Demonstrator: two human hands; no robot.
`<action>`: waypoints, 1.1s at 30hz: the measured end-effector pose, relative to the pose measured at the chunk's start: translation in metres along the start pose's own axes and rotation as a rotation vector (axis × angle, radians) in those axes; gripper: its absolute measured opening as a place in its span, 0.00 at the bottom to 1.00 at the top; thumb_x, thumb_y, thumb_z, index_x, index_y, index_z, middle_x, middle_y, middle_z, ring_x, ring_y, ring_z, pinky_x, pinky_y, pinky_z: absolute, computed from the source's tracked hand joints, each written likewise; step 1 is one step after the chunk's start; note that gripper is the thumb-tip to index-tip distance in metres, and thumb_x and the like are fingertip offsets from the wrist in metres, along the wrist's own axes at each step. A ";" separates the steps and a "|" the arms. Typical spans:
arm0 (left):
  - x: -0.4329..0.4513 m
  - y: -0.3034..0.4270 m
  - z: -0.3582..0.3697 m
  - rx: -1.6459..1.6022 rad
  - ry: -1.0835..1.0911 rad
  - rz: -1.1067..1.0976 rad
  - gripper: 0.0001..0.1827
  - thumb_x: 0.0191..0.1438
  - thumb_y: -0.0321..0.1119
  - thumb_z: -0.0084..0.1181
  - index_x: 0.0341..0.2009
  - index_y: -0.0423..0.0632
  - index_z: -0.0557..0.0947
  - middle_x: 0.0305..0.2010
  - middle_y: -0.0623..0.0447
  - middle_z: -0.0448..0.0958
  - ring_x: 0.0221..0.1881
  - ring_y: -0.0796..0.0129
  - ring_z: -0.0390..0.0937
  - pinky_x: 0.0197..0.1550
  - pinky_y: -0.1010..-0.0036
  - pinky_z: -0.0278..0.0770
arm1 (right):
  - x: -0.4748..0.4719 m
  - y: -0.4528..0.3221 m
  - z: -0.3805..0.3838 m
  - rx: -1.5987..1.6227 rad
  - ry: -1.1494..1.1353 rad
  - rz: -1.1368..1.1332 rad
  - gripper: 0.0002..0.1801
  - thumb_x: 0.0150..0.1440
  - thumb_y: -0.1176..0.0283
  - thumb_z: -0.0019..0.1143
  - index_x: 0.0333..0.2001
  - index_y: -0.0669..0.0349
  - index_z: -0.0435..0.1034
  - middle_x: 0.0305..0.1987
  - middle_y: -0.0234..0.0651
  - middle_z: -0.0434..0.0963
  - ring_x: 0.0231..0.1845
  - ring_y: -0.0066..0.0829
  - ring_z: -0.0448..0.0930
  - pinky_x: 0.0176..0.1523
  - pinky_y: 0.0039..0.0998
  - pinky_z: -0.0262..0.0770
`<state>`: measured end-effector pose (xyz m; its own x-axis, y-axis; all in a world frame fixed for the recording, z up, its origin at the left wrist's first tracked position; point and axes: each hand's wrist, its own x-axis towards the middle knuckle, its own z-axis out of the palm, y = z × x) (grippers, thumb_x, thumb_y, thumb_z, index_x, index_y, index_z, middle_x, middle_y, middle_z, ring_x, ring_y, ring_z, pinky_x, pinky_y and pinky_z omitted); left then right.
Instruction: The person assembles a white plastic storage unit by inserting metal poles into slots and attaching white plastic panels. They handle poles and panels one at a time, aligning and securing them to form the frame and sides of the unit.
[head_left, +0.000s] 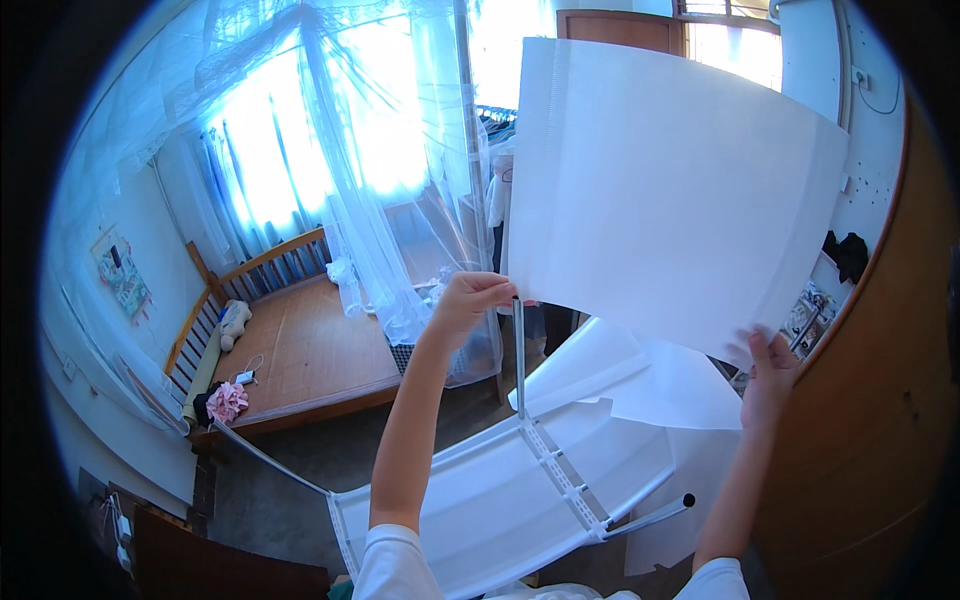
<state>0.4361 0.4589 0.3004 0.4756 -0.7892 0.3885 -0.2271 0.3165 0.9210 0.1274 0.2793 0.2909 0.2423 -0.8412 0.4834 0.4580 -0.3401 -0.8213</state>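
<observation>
A white flexible sheet (675, 180), with a stitched seam along its left side, is held up in front of me. My left hand (476, 296) pinches its lower left corner, close to the top of an upright metal tube. At the lower right corner, my right hand (769, 367) grips the sheet's edge, with some fingers behind it. Below stands a partly built rack with metal tubes (520, 360), white slotted connector bars (555, 465) and white fabric panels (480, 480). More white sheeting (675, 382) hangs loosely behind the rack.
On the left is a wooden bed (307, 360) draped with a sheer mosquito net (337, 150). A plush toy (235, 325), pink cloth (226, 403) and white charger (245, 376) lie on it. A tube (660, 514) with a black end juts rightward. A brown wooden panel (862, 465) stands close at right.
</observation>
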 end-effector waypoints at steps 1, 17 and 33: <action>0.000 -0.001 -0.001 -0.016 0.004 0.005 0.10 0.47 0.31 0.54 0.32 0.37 0.79 0.24 0.54 0.75 0.24 0.77 0.69 0.30 0.84 0.67 | 0.000 0.001 0.001 0.012 0.003 0.000 0.11 0.49 0.73 0.52 0.35 0.69 0.68 0.30 0.36 0.74 0.31 0.27 0.76 0.35 0.27 0.75; -0.001 -0.008 -0.010 -0.046 -0.111 0.025 0.13 0.51 0.33 0.48 0.38 0.36 0.76 0.33 0.47 0.76 0.33 0.65 0.75 0.41 0.75 0.71 | -0.002 0.003 0.002 0.022 -0.029 0.022 0.11 0.50 0.73 0.51 0.35 0.69 0.68 0.30 0.37 0.74 0.31 0.28 0.77 0.34 0.28 0.76; -0.024 0.053 0.096 -0.214 0.281 0.441 0.05 0.53 0.28 0.46 0.31 0.39 0.71 0.28 0.51 0.75 0.28 0.76 0.73 0.32 0.84 0.68 | -0.013 -0.135 0.111 -1.225 -0.312 -1.197 0.17 0.45 0.65 0.57 0.37 0.61 0.67 0.30 0.40 0.76 0.34 0.33 0.76 0.47 0.34 0.65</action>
<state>0.3307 0.4440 0.3370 0.5892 -0.3971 0.7037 -0.2923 0.7072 0.6438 0.1576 0.3833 0.4289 0.4913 0.1480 0.8583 -0.3307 -0.8799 0.3410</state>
